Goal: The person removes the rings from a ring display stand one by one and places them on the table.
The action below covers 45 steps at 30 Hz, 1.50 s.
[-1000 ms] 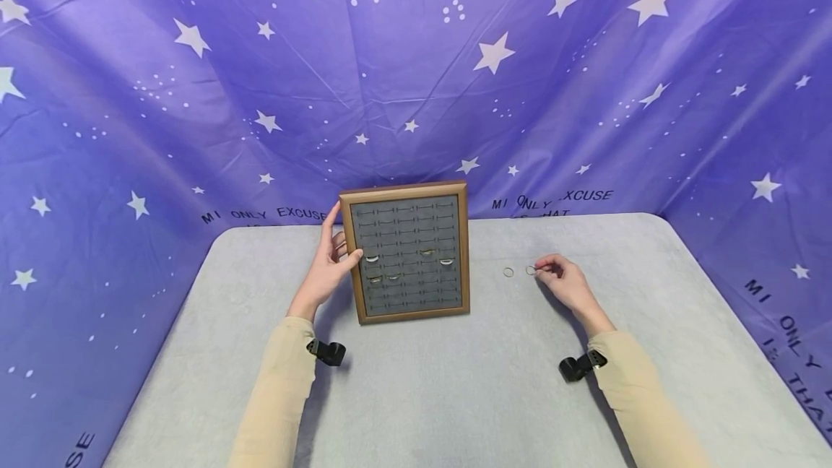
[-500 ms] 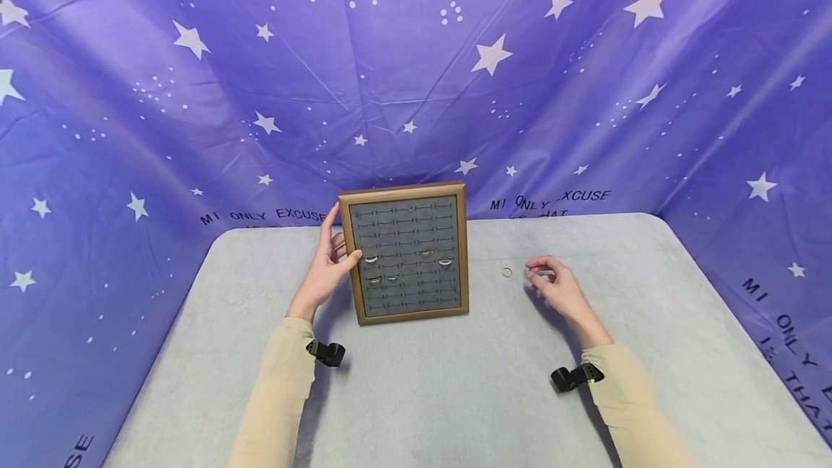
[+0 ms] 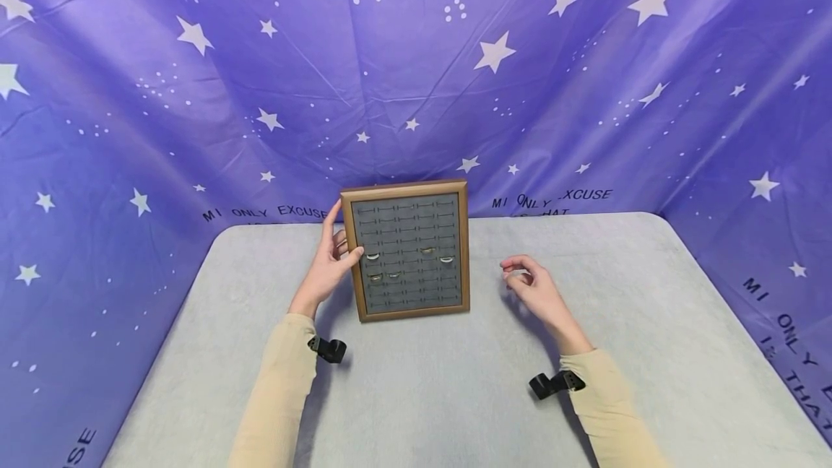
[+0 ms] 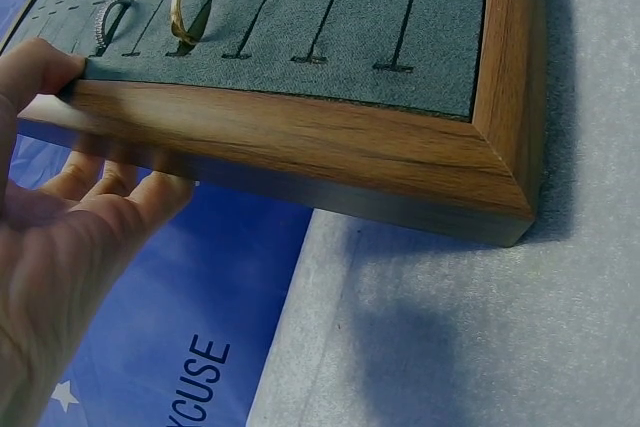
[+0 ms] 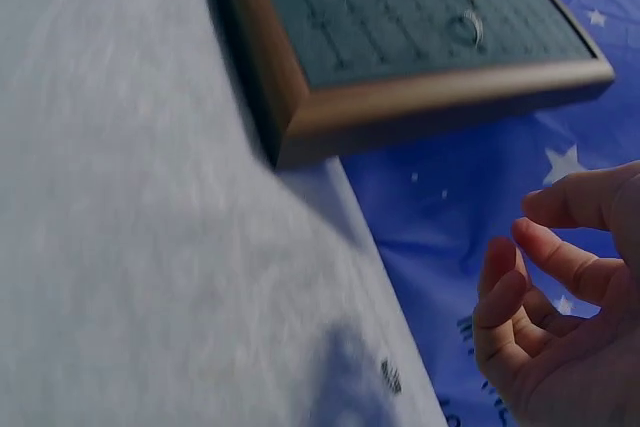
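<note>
My left hand (image 3: 325, 273) holds the left side of a wood-framed ring display tray (image 3: 404, 316), thumb on the front of the frame and fingers behind. The tray stands tilted up, its grey slotted face towards me. Several rings sit in its slots, including a gold ring (image 4: 190, 12) and a silver ring (image 4: 105, 22) near my left thumb. To the right of the tray, my right hand (image 3: 536, 295) is raised over the table, thumb and index fingertips (image 5: 535, 212) brought together in a pinch on a ring, itself hidden by the fingers.
The tray and hands are over a pale grey cloth-covered table (image 3: 416, 396). Behind its back edge hangs a purple curtain (image 3: 416, 56) printed with white stars and lettering. A black wrist camera (image 3: 328, 349) is strapped to the left sleeve, another camera (image 3: 555, 384) to the right.
The right hand has moved left towards the tray from where it touched a ring. Two rings seen on the table earlier are out of sight. The left hand and tray stay in place.
</note>
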### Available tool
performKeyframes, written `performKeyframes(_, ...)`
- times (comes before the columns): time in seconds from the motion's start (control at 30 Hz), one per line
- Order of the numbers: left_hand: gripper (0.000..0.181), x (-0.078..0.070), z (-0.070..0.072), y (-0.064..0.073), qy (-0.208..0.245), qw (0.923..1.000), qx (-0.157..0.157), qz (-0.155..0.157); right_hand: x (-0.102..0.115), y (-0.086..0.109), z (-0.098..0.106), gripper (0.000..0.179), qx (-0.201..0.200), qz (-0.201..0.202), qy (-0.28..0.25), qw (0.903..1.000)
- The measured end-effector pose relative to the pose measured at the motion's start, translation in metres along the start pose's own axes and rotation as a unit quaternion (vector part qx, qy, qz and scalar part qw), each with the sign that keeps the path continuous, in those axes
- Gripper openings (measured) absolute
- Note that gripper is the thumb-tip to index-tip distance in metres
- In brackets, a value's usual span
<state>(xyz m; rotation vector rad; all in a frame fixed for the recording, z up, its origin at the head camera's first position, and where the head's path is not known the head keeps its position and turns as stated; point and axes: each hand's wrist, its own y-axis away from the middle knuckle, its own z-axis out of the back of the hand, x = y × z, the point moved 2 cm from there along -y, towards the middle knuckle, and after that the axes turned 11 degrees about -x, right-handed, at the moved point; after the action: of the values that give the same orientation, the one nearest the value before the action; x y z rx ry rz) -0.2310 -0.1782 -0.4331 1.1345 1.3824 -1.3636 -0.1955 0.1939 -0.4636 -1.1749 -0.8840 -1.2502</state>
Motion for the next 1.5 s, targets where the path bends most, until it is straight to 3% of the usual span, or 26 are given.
performKeyframes(0.8,0.093,0.001,-0.001,-0.001,0.005,0.9992,0.003,-0.04,0.051,0.007,-0.059,0.02,0.042,0.044,-0.034,0.9976)
performKeyframes(1.23,0.093,0.001,-0.001,0.0,0.003,0.9996,-0.003,-0.029,0.062,0.015,-0.103,0.016,0.084,0.036,-0.042,0.9949)
performKeyframes(1.5,0.094,0.001,-0.001,0.001,0.006,0.9996,-0.001,-0.027,0.075,0.012,-0.115,0.018,0.106,0.041,-0.03,0.993)
